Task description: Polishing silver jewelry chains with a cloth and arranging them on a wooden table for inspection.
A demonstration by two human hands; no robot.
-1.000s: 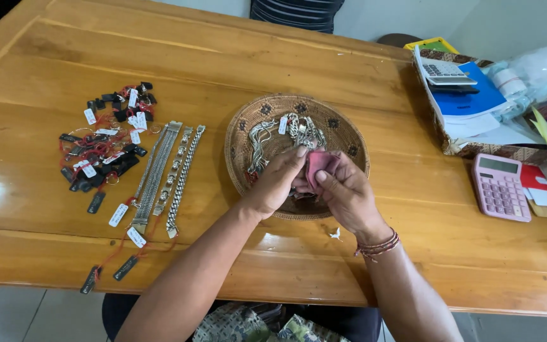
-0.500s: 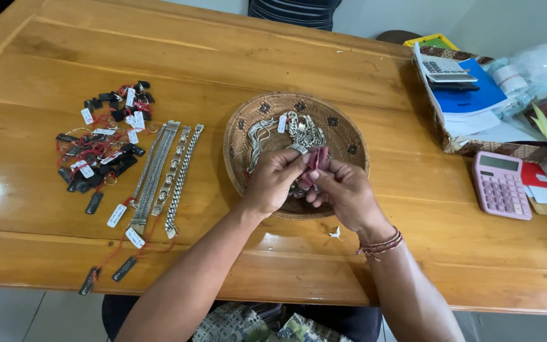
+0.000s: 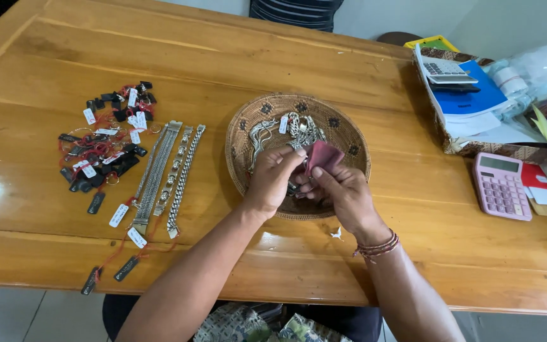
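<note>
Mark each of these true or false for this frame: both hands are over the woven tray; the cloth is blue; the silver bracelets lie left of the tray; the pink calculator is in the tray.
1. Both the left hand and right hand are over the woven tray: true.
2. The cloth is blue: false, it is pink-red.
3. The silver bracelets lie left of the tray: true.
4. The pink calculator is in the tray: false, it lies on the table, to the right.
</note>
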